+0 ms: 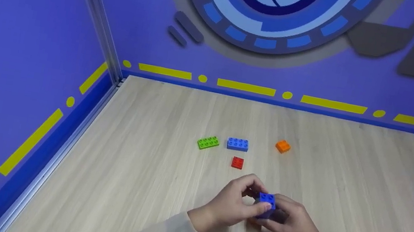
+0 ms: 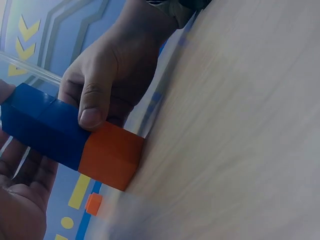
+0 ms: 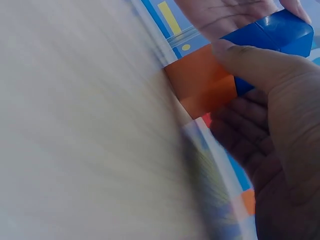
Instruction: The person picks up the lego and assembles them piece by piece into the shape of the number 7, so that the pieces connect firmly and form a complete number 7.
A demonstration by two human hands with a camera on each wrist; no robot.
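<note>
Both hands hold an upright stack of toy building bricks near the front of the table. Its upper part is dark blue point(image 1: 267, 197), with a seam across it that suggests two blue bricks; an orange brick point(image 2: 112, 155) forms the bottom, close to or on the tabletop. My left hand point(image 1: 232, 203) has its thumb against the upper blue part and its fingers around the far side. From the right, my right hand point(image 1: 299, 226) grips lower, its thumb point(image 3: 250, 60) at the joint of blue and orange. Fingers partly hide the stack in the head view.
Beyond the hands lie a red brick point(image 1: 237, 162), a lighter blue brick point(image 1: 237, 144), a flat lime-green brick point(image 1: 208, 142) and a small orange brick point(image 1: 282, 146). The wooden table point(image 1: 134, 154) meets blue printed panels point(image 1: 137, 34) at the back and sides.
</note>
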